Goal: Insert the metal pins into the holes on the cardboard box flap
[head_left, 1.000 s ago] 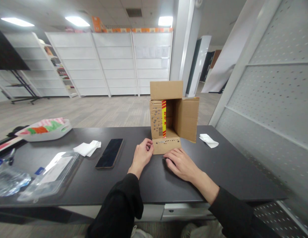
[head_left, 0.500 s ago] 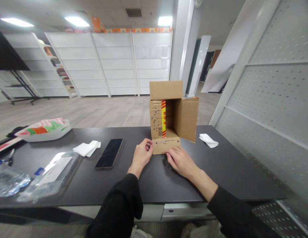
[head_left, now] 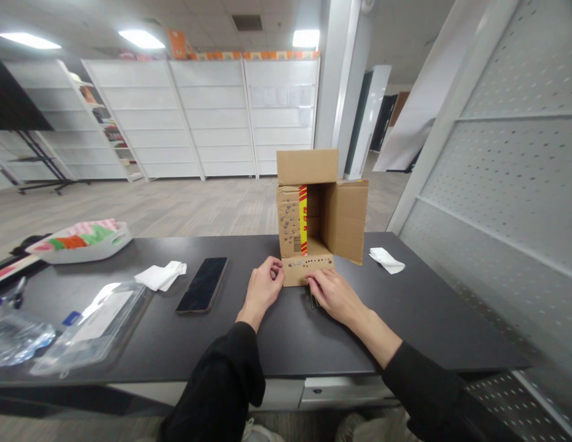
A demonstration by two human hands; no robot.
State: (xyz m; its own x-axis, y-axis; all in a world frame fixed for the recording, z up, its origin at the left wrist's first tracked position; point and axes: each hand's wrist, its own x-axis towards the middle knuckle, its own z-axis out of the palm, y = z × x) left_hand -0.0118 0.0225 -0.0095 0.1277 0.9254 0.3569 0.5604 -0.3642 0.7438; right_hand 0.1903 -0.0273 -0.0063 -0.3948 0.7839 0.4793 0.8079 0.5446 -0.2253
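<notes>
Because our right hand [head_left: 330, 290] covers part of the lower flap [head_left: 297, 277], we cannot make out everything at its front edge. Thin dark pieces [head_left: 312, 301] show just below those fingers, too small and shadowed for us to name. The bottle [head_left: 23, 334] is cut off by the left edge of our view, as is the black screen [head_left: 16, 98] beyond the table [head_left: 428, 307].

Our left hand [head_left: 263, 286] is curled at the flap's left edge, its fingers bent in; we cannot tell whether they pinch anything. Our right hand has its thumb and fingers drawn close together over the flap's front right part, and we cannot tell whether something sits between the tips.

The cardboard box [head_left: 344, 221] stands ahead of both hands on the table, its opening towards us, side flap swung out to the right. Dark and silvery round spots dot its front left panel and the lower flap. To our left lie a phone [head_left: 203, 285], a white tissue [head_left: 161, 275] and a clear plastic case [head_left: 99, 325].
</notes>
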